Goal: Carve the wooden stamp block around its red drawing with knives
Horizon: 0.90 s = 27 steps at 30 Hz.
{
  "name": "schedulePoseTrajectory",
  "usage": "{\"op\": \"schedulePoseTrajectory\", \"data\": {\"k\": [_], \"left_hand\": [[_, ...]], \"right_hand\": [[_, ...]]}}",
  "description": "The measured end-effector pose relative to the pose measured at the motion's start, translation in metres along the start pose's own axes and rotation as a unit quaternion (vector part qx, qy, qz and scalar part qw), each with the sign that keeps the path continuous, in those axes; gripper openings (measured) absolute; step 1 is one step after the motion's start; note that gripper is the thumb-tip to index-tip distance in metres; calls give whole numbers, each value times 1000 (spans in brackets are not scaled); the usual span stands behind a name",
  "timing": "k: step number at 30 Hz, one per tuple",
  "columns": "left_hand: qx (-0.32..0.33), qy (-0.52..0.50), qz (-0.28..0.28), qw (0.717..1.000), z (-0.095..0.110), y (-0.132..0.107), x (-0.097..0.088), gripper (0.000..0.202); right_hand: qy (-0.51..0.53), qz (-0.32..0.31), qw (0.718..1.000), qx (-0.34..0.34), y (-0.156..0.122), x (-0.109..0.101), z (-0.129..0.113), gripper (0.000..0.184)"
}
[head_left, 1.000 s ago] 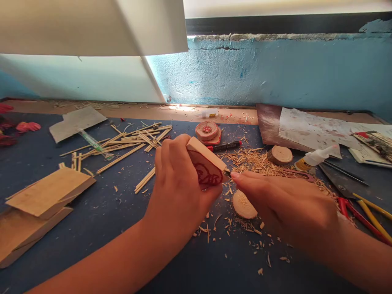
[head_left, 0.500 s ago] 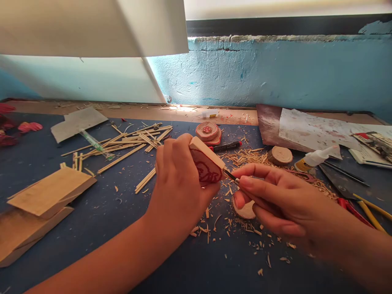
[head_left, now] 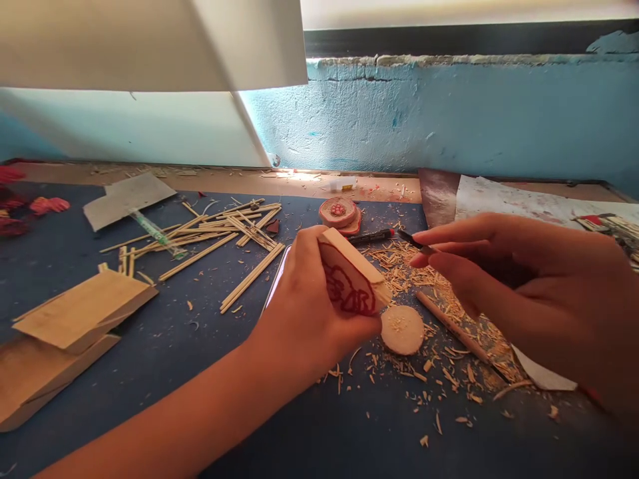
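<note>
My left hand is closed around a pale wooden block, holding it tilted above the table. Dark red lines are drawn on the side of the block facing me, and its right end looks cut. Off to the right, my right hand pinches a slim dark carving tool between thumb and fingers, its tip apart from the block. Most of the tool is hidden by the hand. Below the block lies a round wood slice with shavings on it. A brown wooden stick rests among the shavings beneath my right hand.
Several thin wooden sticks lie left of centre, near a clear green-marked tube. Wooden boards are stacked at left. Behind the block are decorated wood slices and a black marker. Stained paper lies at the right back.
My right hand has drawn the tool away from the block, up and to the right. The block in my left hand has shifted slightly right and down, uncovering the wood slice and brown stick.
</note>
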<state>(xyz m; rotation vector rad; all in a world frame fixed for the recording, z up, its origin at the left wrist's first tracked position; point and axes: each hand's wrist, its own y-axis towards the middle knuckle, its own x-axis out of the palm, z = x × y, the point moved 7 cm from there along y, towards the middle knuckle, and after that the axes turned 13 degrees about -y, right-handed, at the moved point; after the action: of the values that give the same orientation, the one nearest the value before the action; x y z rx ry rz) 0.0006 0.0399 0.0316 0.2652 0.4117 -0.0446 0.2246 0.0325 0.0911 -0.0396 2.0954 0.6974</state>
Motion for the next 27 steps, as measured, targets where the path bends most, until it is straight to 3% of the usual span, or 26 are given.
{"op": "schedulePoseTrajectory", "data": {"k": [4,9,14,19,23,27], "left_hand": [[-1,-20,-3,1000,0,2,0,79],[9,-9,7,1000,3,2,-4,78],[21,5,9,1000,2,1,-4,80],[15,-8,-16,1000,2,2,-4,72],[4,25,-49,998,3,1,-3,66],[16,78,-78,994,3,0,-1,78]], "right_hand": [[63,-82,995,-7,0,-1,-1,15],[30,-154,985,-71,-9,5,-9,17],[-33,-138,984,-106,-11,5,-12,23],[-97,-84,974,-184,-12,1,-14,23],[-150,-74,942,-292,-23,-1,-21,35],[-214,-38,905,-365,-32,-3,-27,49]]}}
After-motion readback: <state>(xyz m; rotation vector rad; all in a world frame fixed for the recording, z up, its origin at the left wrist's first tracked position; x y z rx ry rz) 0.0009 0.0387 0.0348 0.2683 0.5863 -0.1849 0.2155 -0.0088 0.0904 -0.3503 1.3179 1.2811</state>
